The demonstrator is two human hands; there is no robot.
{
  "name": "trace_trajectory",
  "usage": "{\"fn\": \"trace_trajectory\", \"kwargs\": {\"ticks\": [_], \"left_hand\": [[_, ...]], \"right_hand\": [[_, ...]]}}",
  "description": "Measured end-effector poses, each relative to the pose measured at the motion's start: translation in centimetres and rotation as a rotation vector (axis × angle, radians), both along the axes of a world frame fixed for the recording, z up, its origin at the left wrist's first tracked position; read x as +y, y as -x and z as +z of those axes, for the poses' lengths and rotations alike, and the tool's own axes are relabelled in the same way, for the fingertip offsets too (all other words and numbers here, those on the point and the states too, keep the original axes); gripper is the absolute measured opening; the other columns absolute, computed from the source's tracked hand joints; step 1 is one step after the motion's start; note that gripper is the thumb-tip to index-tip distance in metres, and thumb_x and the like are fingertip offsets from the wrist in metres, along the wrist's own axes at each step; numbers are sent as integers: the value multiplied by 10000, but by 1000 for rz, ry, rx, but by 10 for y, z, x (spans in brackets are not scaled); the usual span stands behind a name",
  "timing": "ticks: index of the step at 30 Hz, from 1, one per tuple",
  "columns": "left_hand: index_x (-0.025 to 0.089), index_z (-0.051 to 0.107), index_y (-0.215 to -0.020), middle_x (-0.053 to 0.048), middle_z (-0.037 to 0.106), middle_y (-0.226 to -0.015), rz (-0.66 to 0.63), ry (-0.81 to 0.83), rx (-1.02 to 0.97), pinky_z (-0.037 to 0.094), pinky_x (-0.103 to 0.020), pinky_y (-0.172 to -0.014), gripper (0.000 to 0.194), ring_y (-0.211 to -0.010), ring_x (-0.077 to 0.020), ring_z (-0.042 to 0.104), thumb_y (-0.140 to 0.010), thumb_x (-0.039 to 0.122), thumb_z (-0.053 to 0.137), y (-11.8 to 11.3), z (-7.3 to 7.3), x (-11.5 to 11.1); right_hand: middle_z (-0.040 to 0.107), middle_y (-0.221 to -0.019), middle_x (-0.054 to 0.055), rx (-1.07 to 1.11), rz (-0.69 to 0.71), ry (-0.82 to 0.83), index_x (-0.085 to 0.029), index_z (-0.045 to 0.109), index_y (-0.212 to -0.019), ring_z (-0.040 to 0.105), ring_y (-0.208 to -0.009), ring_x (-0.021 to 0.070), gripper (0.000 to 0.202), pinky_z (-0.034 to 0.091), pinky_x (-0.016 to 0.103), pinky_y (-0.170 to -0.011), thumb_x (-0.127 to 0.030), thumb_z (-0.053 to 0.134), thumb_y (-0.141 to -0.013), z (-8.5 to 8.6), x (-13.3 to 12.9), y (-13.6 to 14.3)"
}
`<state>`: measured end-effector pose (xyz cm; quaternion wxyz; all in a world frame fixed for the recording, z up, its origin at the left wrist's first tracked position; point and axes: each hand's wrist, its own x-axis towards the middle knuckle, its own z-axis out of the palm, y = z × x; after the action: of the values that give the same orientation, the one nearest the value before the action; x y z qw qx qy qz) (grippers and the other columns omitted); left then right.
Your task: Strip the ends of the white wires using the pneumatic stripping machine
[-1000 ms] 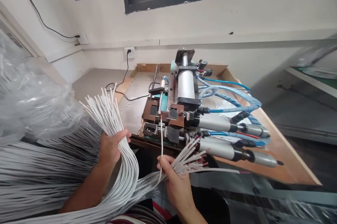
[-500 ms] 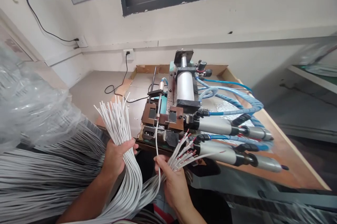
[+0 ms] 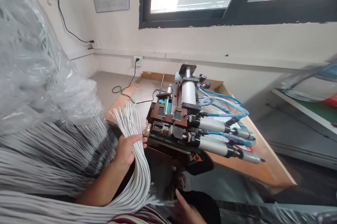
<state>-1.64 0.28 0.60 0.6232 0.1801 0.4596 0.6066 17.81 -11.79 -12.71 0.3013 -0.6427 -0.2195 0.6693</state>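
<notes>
My left hand (image 3: 130, 149) is closed around a thick bundle of white cables (image 3: 142, 175), whose cut ends (image 3: 127, 120) fan out above the thumb. The bundle curves down and away to the lower left. My right hand (image 3: 186, 211) is low at the bottom edge, blurred and partly cut off. Near its fingers lie the smeared tips of more cables (image 3: 160, 201); whether it grips them is unclear. Past my left hand stands a pneumatic wire-stripping machine (image 3: 179, 117) with brown jaw blocks and silver cylinders, with no cable between its jaws.
Large masses of grey cables (image 3: 52, 161) hang at the left, partly under clear plastic wrap (image 3: 60, 87). Blue air hoses (image 3: 231, 101) loop beside the machine on a wood-edged bench (image 3: 273, 168). A shelf (image 3: 310, 106) juts in at the right.
My right hand has dropped down with the red-tipped cables, away from the machine. The single cable has left the machine's jaws. My left hand keeps its bundle; the view has shifted.
</notes>
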Motion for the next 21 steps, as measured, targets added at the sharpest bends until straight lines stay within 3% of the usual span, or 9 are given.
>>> {"fn": "trace_trajectory", "kwargs": {"ticks": [3,6,8,11,14,16,18,21], "left_hand": [[105,606,-661,1,635,-547,-23,20,-50,516,-255,-439,149,-515,-170,637,-524,61,646,-7,-5,-2],[103,609,-682,-7,637,-553,-63,28,-103,525,-262,-478,148,-556,-179,649,-541,76,642,-13,-8,-6],[101,612,-688,-21,648,-568,-82,19,-125,531,-270,-513,134,-572,-178,651,-559,97,647,-11,-10,-11],[98,612,-681,-30,651,-562,-92,-3,-120,534,-293,-537,131,-559,-177,643,-563,116,669,-4,-10,-22],[98,606,-666,-22,631,-517,-106,-16,-83,520,-295,-496,150,-521,-178,623,-547,114,695,-1,-11,-35],[103,599,-653,-4,612,-494,-128,-38,-57,493,-264,-457,151,-473,-151,592,-541,104,701,-5,-10,-40],[108,595,-651,11,604,-505,-169,-101,-20,469,-239,-447,149,-453,-121,559,-544,94,699,-11,-9,-42],[114,600,-673,19,611,-564,-196,-220,91,459,-220,-492,162,-502,-101,547,-551,82,702,-20,-5,-38]], "right_hand": [[569,-1145,146,-59,44,-303,-189,618,-999,516,-1041,298,545,396,396,-834,-557,632,-597,47,12,9],[589,-1116,102,35,200,-644,-212,602,-1049,491,-1049,282,557,347,375,-888,-500,680,-579,83,33,41],[645,-938,82,165,370,-695,-183,638,-980,548,-890,263,488,395,363,-794,-547,586,-659,88,37,66],[632,-731,52,192,389,-656,-137,657,-894,536,-712,208,506,407,316,-663,-567,421,-772,77,29,89],[618,-726,47,194,363,-685,-134,655,-901,513,-714,200,485,400,301,-646,-542,418,-789,71,25,90],[623,-799,53,189,284,-762,-160,653,-935,515,-766,211,431,403,312,-692,-514,465,-776,77,32,83],[619,-853,54,135,120,-832,-194,656,-946,516,-786,207,362,405,309,-705,-470,500,-772,89,47,74],[597,-788,36,42,-63,-904,-204,689,-827,496,-696,166,225,391,266,-621,-374,557,-761,105,68,63]]}}
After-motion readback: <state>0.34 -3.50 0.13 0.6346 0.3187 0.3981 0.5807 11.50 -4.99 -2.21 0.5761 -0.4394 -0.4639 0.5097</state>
